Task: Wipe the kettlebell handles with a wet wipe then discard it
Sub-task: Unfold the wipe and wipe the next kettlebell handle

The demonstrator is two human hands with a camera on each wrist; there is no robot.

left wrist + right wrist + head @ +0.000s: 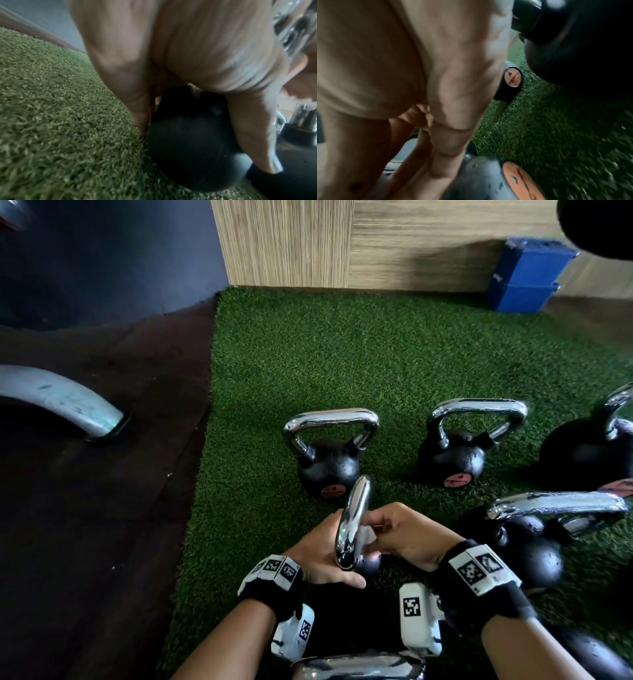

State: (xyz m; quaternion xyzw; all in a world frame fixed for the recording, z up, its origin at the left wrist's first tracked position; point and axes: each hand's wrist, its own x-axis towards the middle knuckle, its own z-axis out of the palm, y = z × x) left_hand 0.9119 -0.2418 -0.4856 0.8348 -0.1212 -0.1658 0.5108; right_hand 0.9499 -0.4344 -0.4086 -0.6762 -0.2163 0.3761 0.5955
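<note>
A black kettlebell (369,566) stands on green turf just in front of me, its chrome handle (354,518) seen edge-on. My left hand (318,559) grips it low down; in the left wrist view the fingers (133,94) and thumb wrap the black ball (188,142). From the right, my right hand (400,532) pinches a white wet wipe (369,534) against the handle's side. The right wrist view is blurred and shows mostly the right hand (419,67); the wipe is hidden there.
Other chrome-handled kettlebells stand on the turf: two behind (329,463) (452,457), two at right (589,453) (534,553), one handle at the bottom edge (356,666). Blue boxes (527,278) sit by the wooden wall. A silver machine leg (68,402) rests on dark floor at left.
</note>
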